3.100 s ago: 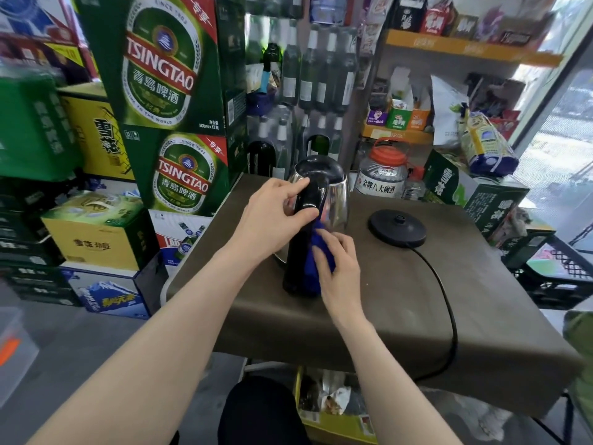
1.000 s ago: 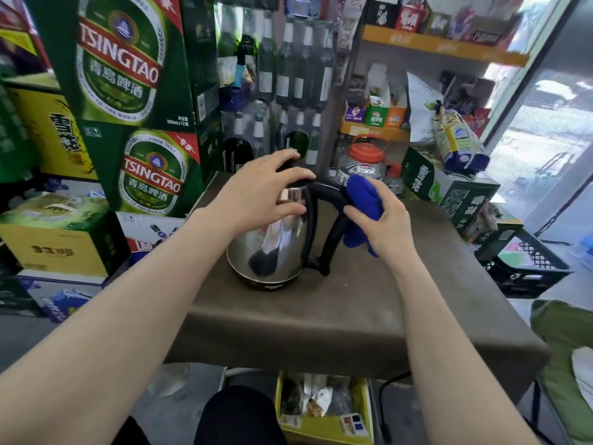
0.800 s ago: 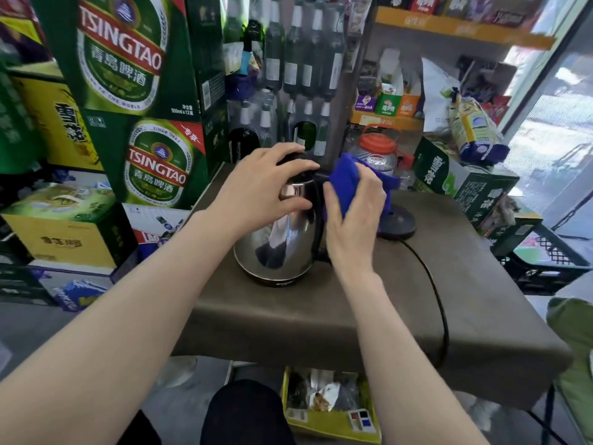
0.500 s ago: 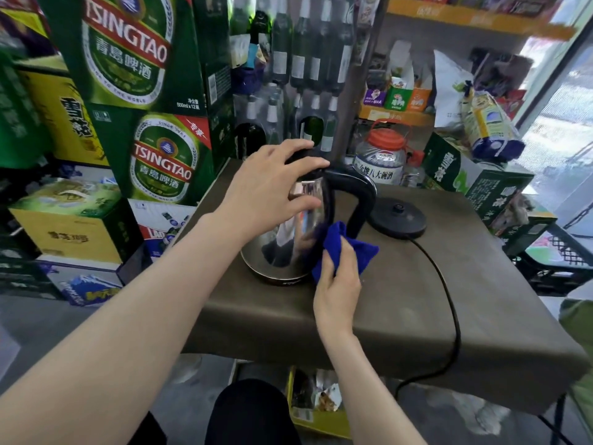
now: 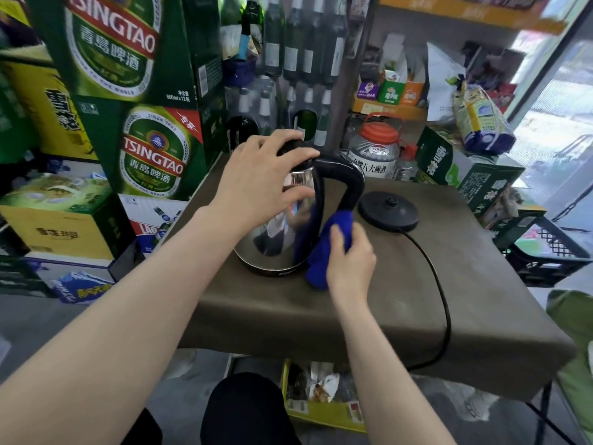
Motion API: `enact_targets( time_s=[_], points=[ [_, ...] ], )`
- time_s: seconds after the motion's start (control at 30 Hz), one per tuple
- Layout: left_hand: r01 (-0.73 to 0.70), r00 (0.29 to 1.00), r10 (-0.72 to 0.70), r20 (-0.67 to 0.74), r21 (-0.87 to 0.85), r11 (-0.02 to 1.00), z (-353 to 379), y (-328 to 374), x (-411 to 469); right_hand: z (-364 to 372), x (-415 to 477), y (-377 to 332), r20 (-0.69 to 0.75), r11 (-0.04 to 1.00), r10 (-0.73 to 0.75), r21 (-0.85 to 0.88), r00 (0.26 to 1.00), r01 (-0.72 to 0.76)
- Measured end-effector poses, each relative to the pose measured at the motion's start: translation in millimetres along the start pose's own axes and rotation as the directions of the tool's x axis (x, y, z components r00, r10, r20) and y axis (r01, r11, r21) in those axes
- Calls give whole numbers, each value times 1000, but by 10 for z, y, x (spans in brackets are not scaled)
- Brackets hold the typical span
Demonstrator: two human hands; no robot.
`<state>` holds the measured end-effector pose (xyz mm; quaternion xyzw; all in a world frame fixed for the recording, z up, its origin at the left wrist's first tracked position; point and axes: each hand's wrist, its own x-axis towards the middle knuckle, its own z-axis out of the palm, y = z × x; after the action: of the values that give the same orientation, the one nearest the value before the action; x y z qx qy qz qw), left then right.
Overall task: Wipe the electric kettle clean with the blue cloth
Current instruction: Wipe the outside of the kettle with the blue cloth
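Note:
A shiny steel electric kettle with a black lid and black handle stands on a table covered in brown cloth. My left hand rests over the kettle's top and upper side, gripping it. My right hand holds the bunched blue cloth and presses it against the kettle's lower right side, just below the handle's foot. The handle points to the right.
The kettle's round black base lies on the table right of the kettle, its black cord trailing over the front edge. Green beer cartons stack at the left. Bottles, a red-lidded jar and shelves stand behind.
My right hand has brought the blue cloth down from the top of the handle to the kettle's lower right side. My left hand stays on the kettle's top.

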<state>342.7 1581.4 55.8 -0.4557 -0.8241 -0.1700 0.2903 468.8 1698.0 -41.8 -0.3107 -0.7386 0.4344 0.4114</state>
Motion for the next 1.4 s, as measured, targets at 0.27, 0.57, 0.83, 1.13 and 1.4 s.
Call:
enact_targets(
  time_s=[0.27, 0.57, 0.83, 1.13, 1.4],
  points=[
    [-52, 996, 53, 76, -19, 998, -31, -72, -36, 142, 299, -125, -156, 952, -304, -80, 940, 295],
    [427, 848, -529, 30, -630, 648, 157, -213, -550, 16, 156, 122, -50, 995, -1, 102, 999, 6],
    [545, 803, -481, 352, -761, 354, 458, -295, -656, 421, -505, 73, 115, 992, -8, 129, 993, -7],
    [550, 830, -460, 314, -597, 584, 203, -334, -741, 189, 73, 105, 173, 959, 158, 209, 972, -193],
    [540, 834, -375, 405, -740, 401, 368, -154, -635, 145, -173, 83, 177, 947, 218, 199, 960, -252]
  ],
)
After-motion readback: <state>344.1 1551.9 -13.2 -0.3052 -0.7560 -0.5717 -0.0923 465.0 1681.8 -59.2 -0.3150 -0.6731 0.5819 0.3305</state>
